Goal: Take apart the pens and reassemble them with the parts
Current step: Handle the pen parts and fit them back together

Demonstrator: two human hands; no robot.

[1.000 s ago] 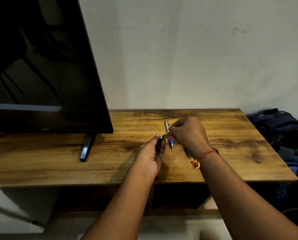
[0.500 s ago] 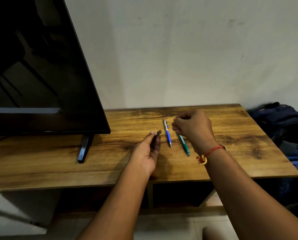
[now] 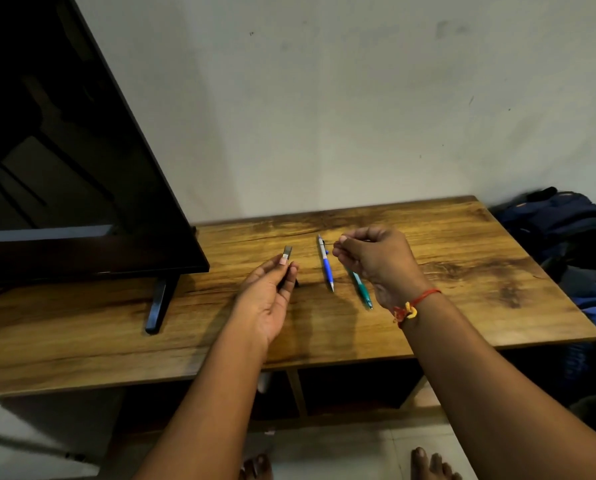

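Hands drawn apart | dark barrel (image 3: 287,253) gripped in curled left hand (image 3: 269,299) | thin refill (image 3: 331,242) pinched by right hand (image 3: 376,261) | blue pen (image 3: 326,265), green pen (image 3: 362,292) apparently not yet dismantled

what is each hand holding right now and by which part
The left hand grips a dark pen barrel round its middle, silver end up. The right hand pinches a thin rod in its fingertips, one short end poking out.
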